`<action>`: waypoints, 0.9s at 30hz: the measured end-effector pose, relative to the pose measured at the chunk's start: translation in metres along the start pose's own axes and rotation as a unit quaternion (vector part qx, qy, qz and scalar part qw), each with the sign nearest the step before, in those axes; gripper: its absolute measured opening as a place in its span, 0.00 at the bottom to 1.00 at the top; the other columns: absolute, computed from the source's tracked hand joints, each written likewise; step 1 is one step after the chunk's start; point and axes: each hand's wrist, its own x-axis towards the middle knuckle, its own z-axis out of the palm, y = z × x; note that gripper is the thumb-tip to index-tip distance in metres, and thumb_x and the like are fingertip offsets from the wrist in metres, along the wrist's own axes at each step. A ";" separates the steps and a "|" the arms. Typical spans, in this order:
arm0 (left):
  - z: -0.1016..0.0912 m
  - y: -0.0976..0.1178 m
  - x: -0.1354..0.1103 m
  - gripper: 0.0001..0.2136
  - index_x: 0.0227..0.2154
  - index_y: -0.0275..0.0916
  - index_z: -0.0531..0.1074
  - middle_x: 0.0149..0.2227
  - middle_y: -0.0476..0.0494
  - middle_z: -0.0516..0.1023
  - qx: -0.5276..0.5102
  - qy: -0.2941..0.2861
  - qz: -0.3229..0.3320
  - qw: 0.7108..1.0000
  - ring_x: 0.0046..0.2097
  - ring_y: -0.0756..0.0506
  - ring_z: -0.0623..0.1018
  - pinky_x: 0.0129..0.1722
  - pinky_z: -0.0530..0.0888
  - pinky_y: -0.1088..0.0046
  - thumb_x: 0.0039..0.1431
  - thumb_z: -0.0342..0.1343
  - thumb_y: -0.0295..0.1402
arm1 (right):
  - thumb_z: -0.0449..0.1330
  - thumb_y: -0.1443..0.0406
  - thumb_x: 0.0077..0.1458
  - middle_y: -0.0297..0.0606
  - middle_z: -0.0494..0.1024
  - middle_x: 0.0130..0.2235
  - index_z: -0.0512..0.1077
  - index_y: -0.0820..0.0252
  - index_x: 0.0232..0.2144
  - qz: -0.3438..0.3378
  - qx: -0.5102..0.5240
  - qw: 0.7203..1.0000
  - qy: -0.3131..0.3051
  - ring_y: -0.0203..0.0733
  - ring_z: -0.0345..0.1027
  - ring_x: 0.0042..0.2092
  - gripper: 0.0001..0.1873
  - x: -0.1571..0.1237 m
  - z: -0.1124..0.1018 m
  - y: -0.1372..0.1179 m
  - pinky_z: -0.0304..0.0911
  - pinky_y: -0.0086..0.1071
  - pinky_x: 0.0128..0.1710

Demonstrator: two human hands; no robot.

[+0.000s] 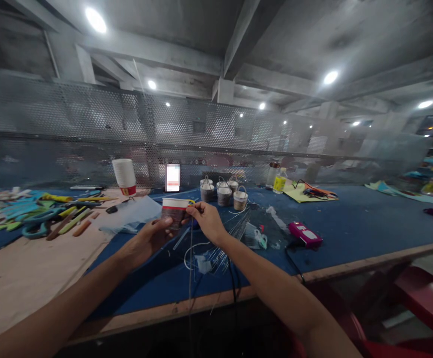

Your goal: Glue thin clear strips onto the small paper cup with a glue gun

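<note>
A paper cup [175,204] with a white rim, a red band and brown cord wound around its lower part is held upright above the blue table. My left hand [152,236] grips it from the left side, fingers around the lower wall. At the cup's right edge, my right hand [208,221] is closed in a pinch beside a small yellow piece [191,202] at the rim. A thin brown cord [191,263] hangs from these fingertips past the table's edge. Beyond the hands stand several small cord-wrapped cups with handles [223,194].
A stack of paper cups [124,174] and a lit phone screen [173,178] stand at the back. Scissors [39,219] and coloured tools lie left. Clear sticks [233,233], a magenta device [305,234] with a black cable and a yellow-labelled bottle [280,181] are right.
</note>
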 end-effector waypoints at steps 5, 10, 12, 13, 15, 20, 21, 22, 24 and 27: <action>-0.001 0.001 -0.001 0.17 0.55 0.38 0.82 0.57 0.37 0.84 0.024 0.005 0.004 1.000 0.52 0.40 0.84 0.47 0.78 0.70 0.65 0.65 0.33 | 0.70 0.50 0.58 0.33 0.82 0.30 0.72 0.57 0.32 0.011 0.028 1.000 -0.007 0.41 0.80 0.28 0.19 0.000 0.000 -0.003 0.73 0.32 0.35; -0.001 0.001 0.000 0.17 0.56 0.35 0.82 0.58 0.36 0.84 0.025 0.006 0.010 1.000 0.54 0.40 0.83 0.49 0.78 0.72 0.66 0.64 0.33 | 0.72 0.50 0.55 0.31 0.81 0.29 0.73 0.58 0.32 0.018 0.034 0.999 -0.003 0.39 0.77 0.26 0.20 0.002 -0.002 -0.001 0.72 0.31 0.33; -0.002 0.001 0.000 0.16 0.54 0.35 0.83 0.55 0.36 0.86 0.021 0.018 0.009 1.000 0.51 0.41 0.84 0.46 0.79 0.72 0.65 0.65 0.32 | 0.72 0.51 0.55 0.31 0.80 0.29 0.74 0.58 0.32 0.009 0.013 1.000 -0.003 0.38 0.76 0.26 0.19 0.002 -0.005 -0.001 0.71 0.31 0.34; -0.003 0.001 0.001 0.15 0.53 0.36 0.83 0.54 0.36 0.86 0.017 0.026 0.009 0.999 0.49 0.41 0.84 0.45 0.79 0.72 0.64 0.66 0.31 | 0.72 0.51 0.56 0.31 0.80 0.29 0.75 0.58 0.32 0.002 -0.002 1.000 -0.004 0.37 0.76 0.26 0.18 0.002 -0.007 -0.002 0.70 0.30 0.34; -0.006 0.000 0.001 0.15 0.51 0.36 0.84 0.51 0.37 0.87 0.006 0.039 0.007 0.999 0.45 0.42 0.85 0.43 0.80 0.72 0.62 0.67 0.30 | 0.71 0.53 0.58 0.31 0.80 0.30 0.76 0.58 0.33 -0.016 -0.041 0.999 -0.005 0.37 0.76 0.27 0.15 0.000 -0.010 -0.004 0.70 0.30 0.35; -0.011 -0.003 0.004 0.15 0.51 0.38 0.84 0.49 0.38 0.88 -0.006 0.043 0.008 0.999 0.41 0.44 0.84 0.39 0.80 0.74 0.61 0.68 0.30 | 0.66 0.57 0.64 0.34 0.83 0.35 0.79 0.57 0.34 -0.077 -0.170 0.982 0.030 0.39 0.78 0.33 0.10 -0.004 -0.015 -0.008 0.70 0.31 0.40; -0.011 -0.003 0.004 0.15 0.51 0.38 0.84 0.49 0.38 0.88 -0.003 0.043 0.007 0.999 0.41 0.44 0.84 0.39 0.80 0.74 0.61 0.68 0.31 | 0.65 0.58 0.64 0.34 0.83 0.35 0.79 0.57 0.34 -0.084 -0.181 0.979 0.033 0.39 0.78 0.35 0.10 -0.004 -0.015 -0.008 0.70 0.31 0.41; -0.011 -0.003 0.004 0.15 0.51 0.38 0.84 0.48 0.38 0.88 0.000 0.042 0.004 0.999 0.41 0.44 0.84 0.39 0.80 0.74 0.61 0.68 0.31 | 0.65 0.58 0.65 0.34 0.83 0.34 0.78 0.57 0.34 -0.085 -0.183 0.979 0.031 0.40 0.78 0.36 0.09 -0.004 -0.015 -0.008 0.70 0.31 0.42; -0.010 -0.002 0.003 0.14 0.50 0.38 0.84 0.47 0.37 0.88 0.005 0.040 0.001 0.999 0.42 0.44 0.84 0.40 0.80 0.73 0.62 0.68 0.32 | 0.64 0.60 0.65 0.33 0.83 0.34 0.78 0.58 0.35 -0.075 -0.169 0.982 0.024 0.40 0.78 0.36 0.08 -0.003 -0.015 -0.007 0.70 0.31 0.43; -0.008 -0.001 0.002 0.14 0.51 0.38 0.84 0.47 0.37 0.88 0.010 0.038 0.003 0.999 0.44 0.43 0.85 0.42 0.81 0.71 0.63 0.66 0.32 | 0.66 0.61 0.63 0.34 0.83 0.35 0.77 0.59 0.35 -0.064 -0.156 0.985 0.017 0.40 0.78 0.38 0.07 -0.001 -0.014 -0.002 0.70 0.32 0.43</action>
